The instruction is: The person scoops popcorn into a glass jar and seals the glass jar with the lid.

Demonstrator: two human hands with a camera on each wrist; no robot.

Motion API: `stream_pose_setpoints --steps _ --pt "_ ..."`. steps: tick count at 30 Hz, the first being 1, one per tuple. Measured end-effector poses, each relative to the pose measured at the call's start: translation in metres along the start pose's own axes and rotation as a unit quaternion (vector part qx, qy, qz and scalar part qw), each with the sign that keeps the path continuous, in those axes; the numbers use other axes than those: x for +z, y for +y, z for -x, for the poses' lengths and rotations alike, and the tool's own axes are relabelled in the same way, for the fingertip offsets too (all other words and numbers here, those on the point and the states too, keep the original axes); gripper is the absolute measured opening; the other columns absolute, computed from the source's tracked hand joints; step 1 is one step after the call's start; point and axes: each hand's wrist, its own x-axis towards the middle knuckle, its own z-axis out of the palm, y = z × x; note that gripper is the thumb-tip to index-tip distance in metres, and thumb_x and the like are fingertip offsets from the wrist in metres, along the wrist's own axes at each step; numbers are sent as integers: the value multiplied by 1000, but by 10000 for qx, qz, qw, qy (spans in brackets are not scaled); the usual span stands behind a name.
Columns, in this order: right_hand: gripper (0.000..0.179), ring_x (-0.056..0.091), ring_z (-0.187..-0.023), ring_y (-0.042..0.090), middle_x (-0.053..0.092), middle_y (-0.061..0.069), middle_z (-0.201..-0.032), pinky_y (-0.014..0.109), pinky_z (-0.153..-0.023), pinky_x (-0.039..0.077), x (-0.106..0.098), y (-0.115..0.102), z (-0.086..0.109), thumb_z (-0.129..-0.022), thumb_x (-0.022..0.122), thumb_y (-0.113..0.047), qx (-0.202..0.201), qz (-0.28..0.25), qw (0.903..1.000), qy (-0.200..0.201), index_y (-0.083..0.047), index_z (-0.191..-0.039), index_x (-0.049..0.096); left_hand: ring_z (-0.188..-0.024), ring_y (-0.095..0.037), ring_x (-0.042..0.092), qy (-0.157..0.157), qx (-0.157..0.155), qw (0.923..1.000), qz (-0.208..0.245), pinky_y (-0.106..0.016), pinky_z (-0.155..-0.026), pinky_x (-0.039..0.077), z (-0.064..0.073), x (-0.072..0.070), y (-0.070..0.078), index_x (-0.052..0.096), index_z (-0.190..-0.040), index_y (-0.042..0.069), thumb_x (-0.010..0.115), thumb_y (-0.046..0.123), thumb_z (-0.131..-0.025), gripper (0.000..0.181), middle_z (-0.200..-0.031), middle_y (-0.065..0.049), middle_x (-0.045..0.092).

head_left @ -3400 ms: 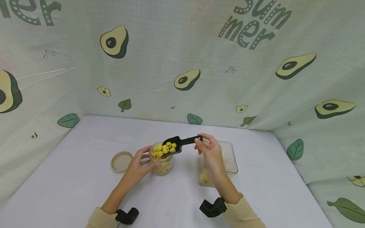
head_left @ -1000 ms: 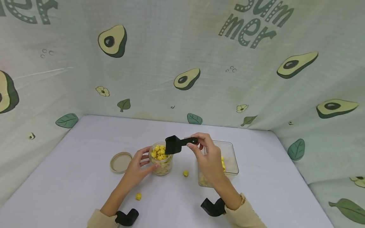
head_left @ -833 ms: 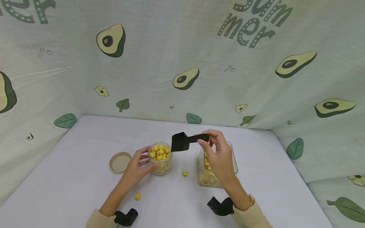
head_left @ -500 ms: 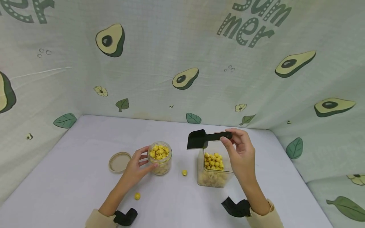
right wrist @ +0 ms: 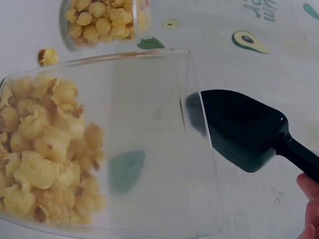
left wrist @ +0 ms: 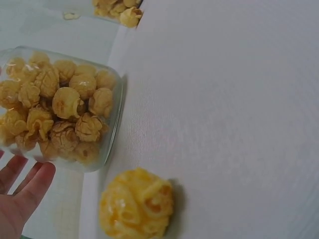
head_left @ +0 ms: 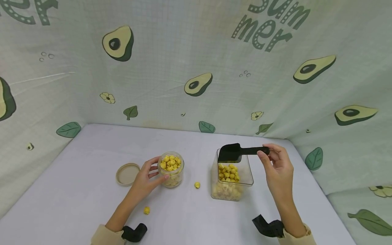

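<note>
My left hand point(head_left: 150, 178) grips a round clear jar point(head_left: 173, 178) by its side, the jar filled close to its mouth with yellow popcorn point(head_left: 170, 163). My right hand point(head_left: 277, 166) pinches the handle end of a black scoop point(head_left: 230, 153). The scoop's blade hangs over the mouth of a square clear container point(head_left: 228, 191), which holds more popcorn in its lower part. In the right wrist view the tip of the scoop point(right wrist: 244, 129) overlaps the container's rim. No popcorn shows on the scoop.
One loose popcorn piece point(head_left: 197, 184) lies between the jar and the container, another piece point(head_left: 147, 210) nearer the front by my left forearm. A beige round lid point(head_left: 127, 174) lies left of the jar. Patterned cloth point(head_left: 159, 68) walls the white table's back and sides.
Popcorn slid from the scoop into the jar, and two pieces ended up on the table. My right hand then carried the scoop rightward over the square container. My left hand stayed on the jar.
</note>
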Motion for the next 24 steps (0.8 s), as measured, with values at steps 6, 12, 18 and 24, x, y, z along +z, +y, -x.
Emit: stream_pose_setpoints --steps 6,12,18,24 --pt "30 49 -74 8 68 -11 -91 12 -63 42 -6 8 3 -86 59 7 358 -162 9991 175 6 -115 54 -120 -34 46 38 6 9999 -124 -47 -99 45 -1 1 0 33 -140 3 73 18 -80 73 -139 -18 38" --pt "30 48 -76 7 64 -19 -85 14 -63 40 -7 16 6 -85 61 6 450 215 9986 185 4 -114 55 -128 -35 36 499 687 9953 -463 -52 -106 35 -1 5 10 29 -143 6 76 15 -77 81 -141 -18 34" --pt "31 48 -77 5 62 -21 -84 12 -65 39 -5 22 8 -83 64 5 249 555 9981 90 1 -113 58 -131 -21 37 736 1573 9834 -522 -48 -108 34 3 24 43 40 -139 16 78 13 -75 75 -140 -4 40" --pt "30 45 -73 4 59 -18 -81 16 -53 34 -2 26 11 -82 67 2 37 975 9952 -24 -3 -110 61 -127 -17 43 424 2181 9744 -332 -34 -106 41 4 56 63 44 -136 14 78 11 -75 70 -137 0 45"
